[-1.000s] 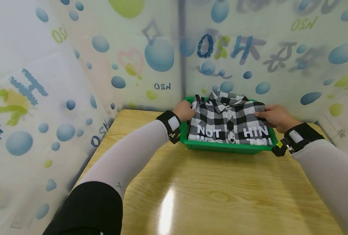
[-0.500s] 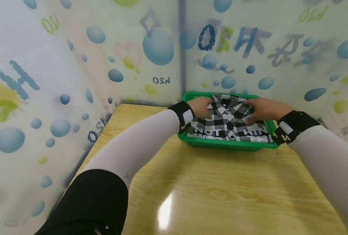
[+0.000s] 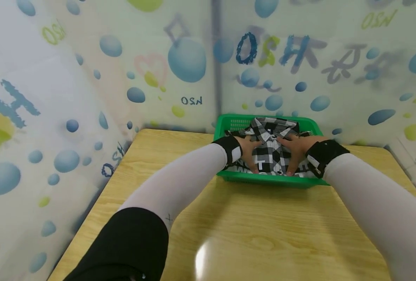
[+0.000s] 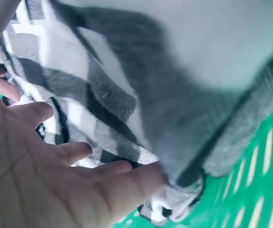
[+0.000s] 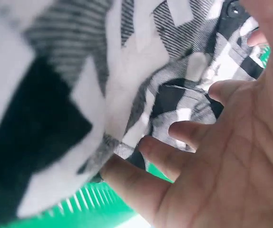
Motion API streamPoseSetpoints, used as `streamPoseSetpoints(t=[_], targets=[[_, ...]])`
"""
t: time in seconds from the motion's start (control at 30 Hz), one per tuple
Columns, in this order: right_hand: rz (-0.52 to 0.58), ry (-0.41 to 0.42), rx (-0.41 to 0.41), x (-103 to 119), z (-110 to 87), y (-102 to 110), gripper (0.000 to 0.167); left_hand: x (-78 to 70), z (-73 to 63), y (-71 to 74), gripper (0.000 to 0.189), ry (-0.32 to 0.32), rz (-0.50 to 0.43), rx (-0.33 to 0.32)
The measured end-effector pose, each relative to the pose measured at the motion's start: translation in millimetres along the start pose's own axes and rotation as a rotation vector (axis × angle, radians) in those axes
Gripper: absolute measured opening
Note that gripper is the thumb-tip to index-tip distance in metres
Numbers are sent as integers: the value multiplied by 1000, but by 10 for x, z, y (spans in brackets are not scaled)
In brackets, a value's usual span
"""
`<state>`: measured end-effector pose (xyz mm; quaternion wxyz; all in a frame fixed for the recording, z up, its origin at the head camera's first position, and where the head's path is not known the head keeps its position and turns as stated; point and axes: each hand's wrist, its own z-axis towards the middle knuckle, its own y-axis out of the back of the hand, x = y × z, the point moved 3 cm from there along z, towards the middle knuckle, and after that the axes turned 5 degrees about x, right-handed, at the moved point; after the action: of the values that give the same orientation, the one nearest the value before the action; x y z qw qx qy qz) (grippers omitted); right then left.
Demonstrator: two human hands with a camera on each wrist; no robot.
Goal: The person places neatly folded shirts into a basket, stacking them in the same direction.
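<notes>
A folded black-and-white checked shirt (image 3: 272, 150) with white lettering lies collar-up in a green plastic basket (image 3: 269, 179). On the shirt's left half rests my left hand (image 3: 249, 151), its fingers spread. My right hand (image 3: 296, 150) lies on the other half, fingers also spread, thumb toward the front rim. In the left wrist view the relaxed fingers (image 4: 122, 187) touch the checked cloth (image 4: 79, 85). The right wrist view shows extended fingers (image 5: 160, 156) against the fabric (image 5: 141, 90), and neither hand grips it.
The basket stands at the back of a wooden table (image 3: 250, 222), close to a patterned wall covering (image 3: 190, 89). Another stretch of this covering runs along the left side of the table. Slotted basket walls (image 4: 250, 190) surround the shirt.
Both hands have let go of the shirt's side edges and moved inward onto its front. The shirt has settled lower in the basket, and more of the rim shows.
</notes>
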<state>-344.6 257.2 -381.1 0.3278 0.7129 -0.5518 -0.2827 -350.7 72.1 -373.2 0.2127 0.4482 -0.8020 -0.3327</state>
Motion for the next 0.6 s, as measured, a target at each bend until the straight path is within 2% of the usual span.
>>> streamPoseSetpoints(t=[0.27, 0.6], targets=[[-57, -16, 35, 31, 130, -90, 140, -37, 96, -61, 107, 18, 53, 37], [-52, -40, 20, 66, 220, -136, 135, -29, 139, -76, 103, 36, -4, 65]])
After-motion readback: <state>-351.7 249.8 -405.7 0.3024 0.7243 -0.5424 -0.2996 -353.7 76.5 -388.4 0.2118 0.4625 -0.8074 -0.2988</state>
